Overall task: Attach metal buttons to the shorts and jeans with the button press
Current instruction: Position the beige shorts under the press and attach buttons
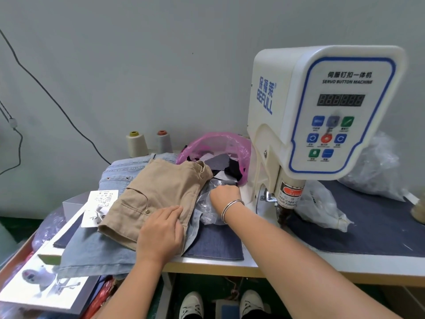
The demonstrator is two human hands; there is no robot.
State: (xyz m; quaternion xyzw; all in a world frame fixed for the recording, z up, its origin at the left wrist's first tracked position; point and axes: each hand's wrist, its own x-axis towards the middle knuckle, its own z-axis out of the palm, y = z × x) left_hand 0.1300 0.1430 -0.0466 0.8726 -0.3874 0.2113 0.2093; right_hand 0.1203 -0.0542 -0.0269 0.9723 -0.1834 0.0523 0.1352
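Only the head view here, so this is all from above. The khaki shorts [158, 196] sit folded on top of the light blue jeans [96, 247] at the left of the table [230, 264], stacked close so both are within reach of the button press [322, 116], which stands just to the right.

The left hand [161, 231] lies flat on the near corner of the shorts, fingers mostly straight, not gripping anything. My guess is it's just pinning the pile so it doesn't slide.

The right hand [224, 194] is down in a crinkly clear plastic bag [207, 208] between the shorts and the press, fingers curled in. Probably fishing for a metal button, but I can't tell if it's got one, since the fingertips are hidden.

Nothing is under the press head yet.
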